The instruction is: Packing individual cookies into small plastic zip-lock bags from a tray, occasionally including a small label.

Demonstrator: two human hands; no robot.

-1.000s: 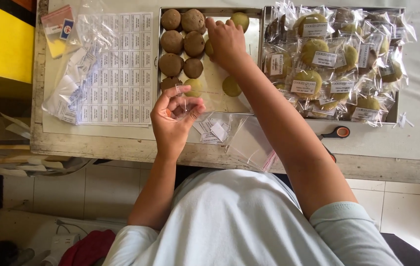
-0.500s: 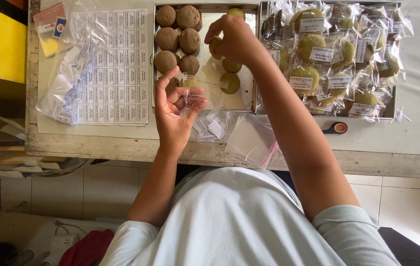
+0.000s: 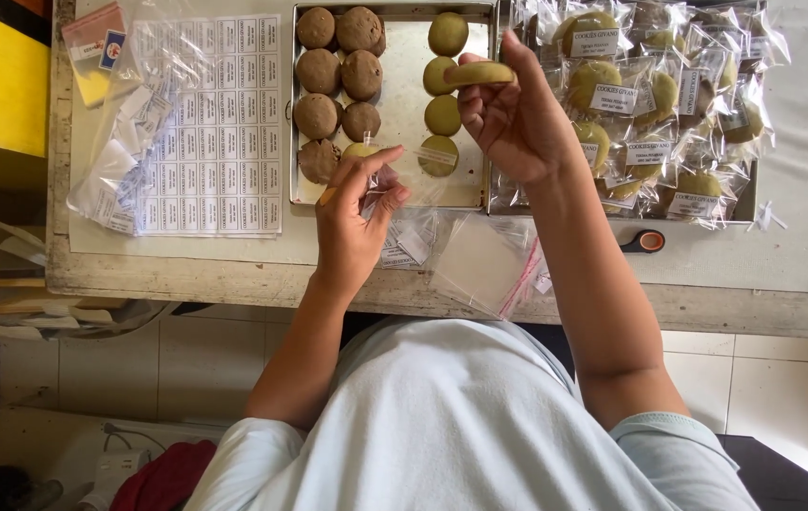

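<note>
The person wears a pale, light grey-blue short-sleeved shirt of plain cloth, its sleeves ending above the elbows; both forearms and both hands are bare, without rings or watch

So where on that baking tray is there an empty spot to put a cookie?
The metal tray has a bare strip between the brown cookies and the green cookies, plus its near edge. The tray of bagged cookies beside it is packed full.

Right hand (image 3: 517, 114) now lifted off the metal tray (image 3: 394, 194), pinching a green cookie (image 3: 479, 73) above the tray's green column instead of reaching among the cookies. Left hand (image 3: 355, 220) now nearer the tray's front edge, fingers opening a clear bag (image 3: 402, 175).
</note>
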